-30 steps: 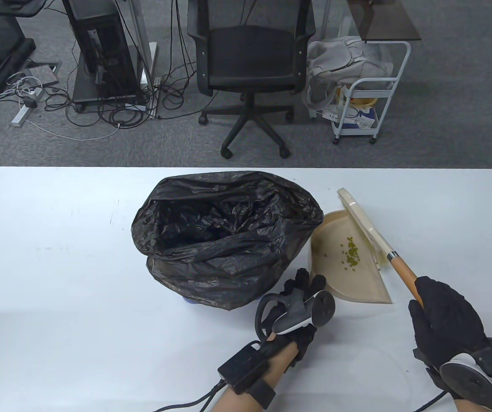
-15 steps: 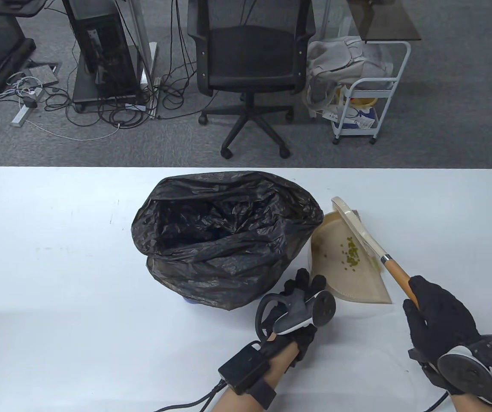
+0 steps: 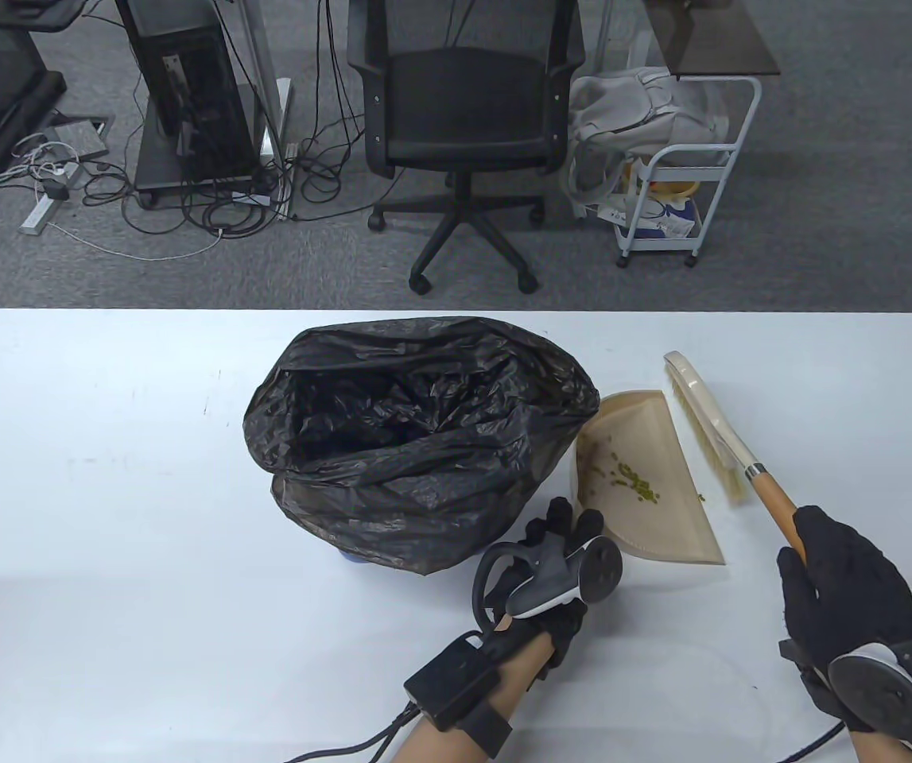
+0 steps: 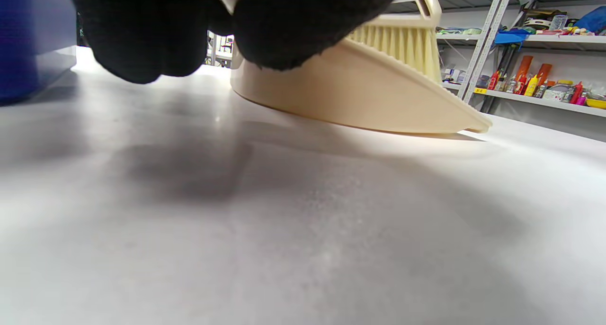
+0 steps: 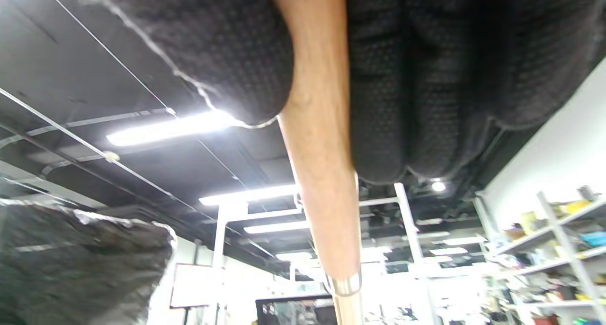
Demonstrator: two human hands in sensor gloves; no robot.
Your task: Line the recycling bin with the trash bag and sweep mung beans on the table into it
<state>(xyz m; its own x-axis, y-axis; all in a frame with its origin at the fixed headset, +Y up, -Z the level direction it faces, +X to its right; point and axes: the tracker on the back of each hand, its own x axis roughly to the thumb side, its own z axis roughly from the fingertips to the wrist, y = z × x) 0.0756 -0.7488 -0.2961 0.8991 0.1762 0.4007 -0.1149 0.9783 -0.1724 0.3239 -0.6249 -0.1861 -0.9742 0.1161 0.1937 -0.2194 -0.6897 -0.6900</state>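
A black trash bag (image 3: 416, 421) lines the blue bin (image 3: 355, 559) in the middle of the table, its mouth wide. To the right lies a beige dustpan (image 3: 650, 509) with mung beans (image 3: 634, 482) gathered inside; one bean (image 3: 702, 497) lies on the table by its right edge. My left hand (image 3: 575, 528) grips the dustpan's near-left end, fingers (image 4: 142, 31) curled over its rim. My right hand (image 3: 829, 568) grips the wooden handle (image 3: 778, 505) of the brush (image 3: 702, 413), whose cream bristles stand just right of the pan. The wooden handle (image 5: 322, 173) runs between my gloved fingers.
The white table (image 3: 106, 477) stretches bare to the left of the bag. Beyond its far edge stand a black office chair (image 3: 463, 103), a white cart (image 3: 678, 183) with a grey bag and a computer stand with cables. Shelving (image 4: 530, 74) shows at the right.
The brush has swung off the dustpan to its right side. The beans have shifted leftward, deeper into the pan. My left hand has stayed in place.
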